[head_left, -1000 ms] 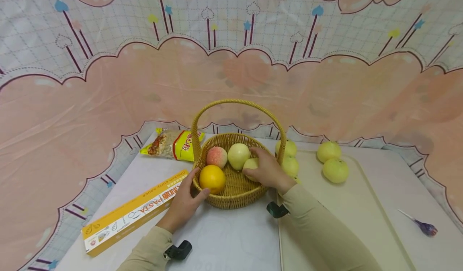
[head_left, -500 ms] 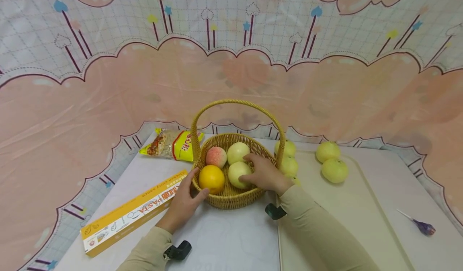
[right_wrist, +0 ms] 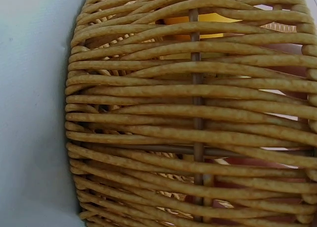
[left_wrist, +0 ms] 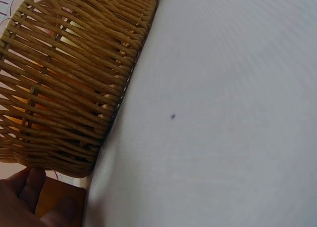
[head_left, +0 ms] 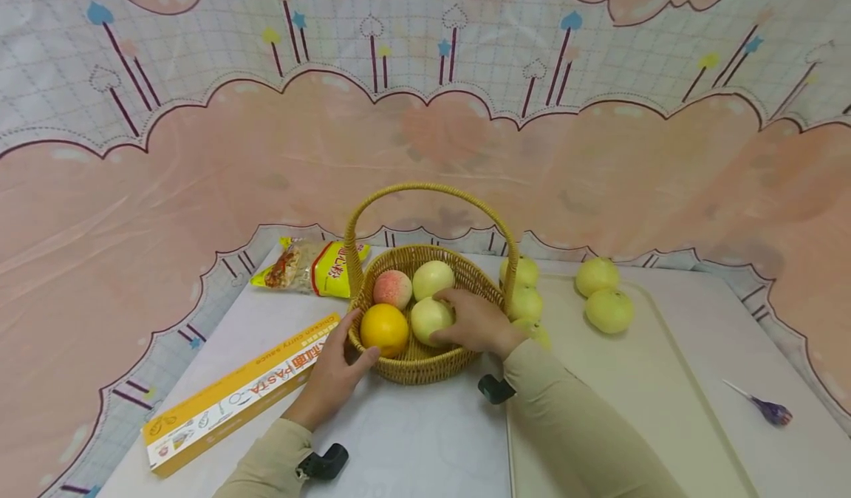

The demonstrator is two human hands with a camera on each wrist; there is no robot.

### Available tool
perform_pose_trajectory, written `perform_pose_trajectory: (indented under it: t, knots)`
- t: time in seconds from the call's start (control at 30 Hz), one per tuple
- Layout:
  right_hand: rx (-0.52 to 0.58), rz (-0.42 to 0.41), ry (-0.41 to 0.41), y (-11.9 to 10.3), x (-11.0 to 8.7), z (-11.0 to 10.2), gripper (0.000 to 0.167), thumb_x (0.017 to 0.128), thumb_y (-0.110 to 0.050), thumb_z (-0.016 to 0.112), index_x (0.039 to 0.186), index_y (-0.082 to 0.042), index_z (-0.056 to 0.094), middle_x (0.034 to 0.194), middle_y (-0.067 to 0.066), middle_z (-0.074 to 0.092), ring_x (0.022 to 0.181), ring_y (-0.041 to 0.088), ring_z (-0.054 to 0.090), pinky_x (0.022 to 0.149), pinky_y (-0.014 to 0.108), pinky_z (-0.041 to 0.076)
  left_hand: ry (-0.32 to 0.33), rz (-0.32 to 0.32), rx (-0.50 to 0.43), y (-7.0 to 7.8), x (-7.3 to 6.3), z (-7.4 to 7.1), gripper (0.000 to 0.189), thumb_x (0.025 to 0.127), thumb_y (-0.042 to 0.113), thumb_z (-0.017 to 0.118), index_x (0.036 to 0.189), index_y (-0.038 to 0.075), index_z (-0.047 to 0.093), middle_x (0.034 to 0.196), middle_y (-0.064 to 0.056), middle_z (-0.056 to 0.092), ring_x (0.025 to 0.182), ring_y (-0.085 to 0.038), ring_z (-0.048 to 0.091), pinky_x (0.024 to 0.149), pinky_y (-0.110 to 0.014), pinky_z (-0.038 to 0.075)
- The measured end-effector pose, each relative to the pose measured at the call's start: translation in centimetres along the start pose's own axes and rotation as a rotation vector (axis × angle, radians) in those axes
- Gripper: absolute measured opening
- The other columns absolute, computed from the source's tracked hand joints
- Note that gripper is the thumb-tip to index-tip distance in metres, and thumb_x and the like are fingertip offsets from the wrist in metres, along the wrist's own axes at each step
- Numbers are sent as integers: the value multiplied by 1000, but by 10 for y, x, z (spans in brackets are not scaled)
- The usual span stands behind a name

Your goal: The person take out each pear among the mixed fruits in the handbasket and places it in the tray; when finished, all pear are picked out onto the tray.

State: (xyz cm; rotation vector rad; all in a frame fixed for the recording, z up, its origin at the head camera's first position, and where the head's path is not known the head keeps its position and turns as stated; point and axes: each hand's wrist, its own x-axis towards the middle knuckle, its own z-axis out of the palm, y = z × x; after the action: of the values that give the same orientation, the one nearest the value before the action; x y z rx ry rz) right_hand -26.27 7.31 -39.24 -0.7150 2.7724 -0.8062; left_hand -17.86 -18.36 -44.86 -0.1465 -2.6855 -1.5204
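Observation:
Inside a wicker basket with a tall handle, my right hand grips a pale green apple between thumb and fingers. An orange, a pink peach and another pale green apple lie around it. At the basket's left front side, my left hand holds the rim, thumb at the front and fingers along the outer wall. The left wrist view has the basket's woven side with fingertips under its edge. Wickerwork fills the right wrist view and mostly hides the right hand.
A long pasta box lies left of the basket, with a yellow food packet behind it. Several green apples sit on the right, two of them on a cream tray. A lollipop lies at the far right.
My right hand has moved the pale green apple leftward from the basket's right side to near the orange. My left hand has stayed on the rim. The head view has shifted slightly.

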Motion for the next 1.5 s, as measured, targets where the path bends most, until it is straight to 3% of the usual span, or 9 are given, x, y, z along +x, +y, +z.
perform_pose_trajectory:
  t: [0.27,0.4,0.67,0.97,1.27,1.5]
  knots:
    - [-7,9,-98,-5,1,-4,74,83,-40,81,147,-18,49,126,10,65,104,25,61,92,44,50,2,4,-3,-1,-1,0,79,99,44,61,159,12,21,162,-20,19,148,-39,17,118,-58,14]
    - [-3,-3,-115,-4,2,-4,73,84,-37,80,148,-19,49,128,10,64,107,25,61,95,45,48,3,4,-2,0,0,0,78,99,44,61,159,12,21,162,-20,20,148,-39,17,119,-58,14]
    - [-5,-60,-117,1,2,-3,66,86,-16,76,146,-20,51,138,8,59,117,25,57,102,45,44,7,8,-7,1,0,1,78,98,42,62,158,11,23,161,-20,21,148,-39,18,119,-58,14]
    - [-3,-6,-74,-4,2,-3,63,82,-38,80,136,-18,53,115,9,67,94,23,61,84,42,52,18,15,-1,0,0,1,78,98,41,62,158,11,23,161,-21,22,148,-39,19,118,-58,15]
    - [-34,0,-114,-7,1,-3,71,86,-34,78,148,-20,48,131,9,62,109,27,60,96,45,48,9,7,-4,0,0,1,78,99,42,62,158,10,22,161,-21,21,148,-39,18,118,-58,15]
    - [-29,-33,-59,-5,1,-2,68,86,-32,78,145,-16,50,134,9,60,112,26,58,97,44,47,11,12,10,0,0,1,78,99,42,61,159,10,22,162,-21,20,148,-39,18,118,-58,15]
